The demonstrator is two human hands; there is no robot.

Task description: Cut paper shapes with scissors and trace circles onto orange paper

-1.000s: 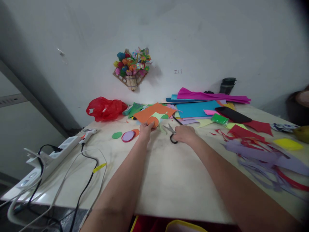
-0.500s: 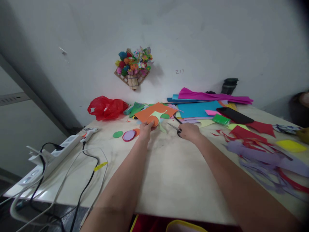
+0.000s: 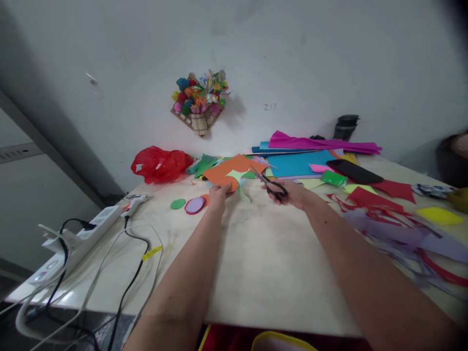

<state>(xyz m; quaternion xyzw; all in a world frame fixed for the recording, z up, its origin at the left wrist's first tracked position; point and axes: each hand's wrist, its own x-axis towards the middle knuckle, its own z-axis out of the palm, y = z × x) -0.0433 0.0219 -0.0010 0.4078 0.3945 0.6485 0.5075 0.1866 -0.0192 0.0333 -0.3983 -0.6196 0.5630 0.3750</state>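
My left hand point(image 3: 219, 193) pinches an orange paper circle point(image 3: 230, 184) near the middle of the table. A pale green cut scrap point(image 3: 243, 191) lies just right of that circle. In my right hand point(image 3: 291, 191) are black-handled scissors point(image 3: 277, 190), their blades pointing up and left toward the paper pile. A large orange sheet point(image 3: 234, 166) with a green piece by it lies beyond both hands. Left of my left hand are a green circle point(image 3: 178, 204) and a lilac circle point(image 3: 195, 204) resting on a red one.
A red plastic bag point(image 3: 159, 164) sits at the back left. The left edge holds a power strip point(image 3: 84, 234) with cables. Coloured sheets point(image 3: 300, 164), a black phone point(image 3: 354, 171) and red and purple scraps point(image 3: 393, 226) spread over the right side.
My right hand has turned and shifted slightly right, and the scissors now show both handle loops with the blades raised higher. The left hand keeps the orange circle, which has tilted slightly.
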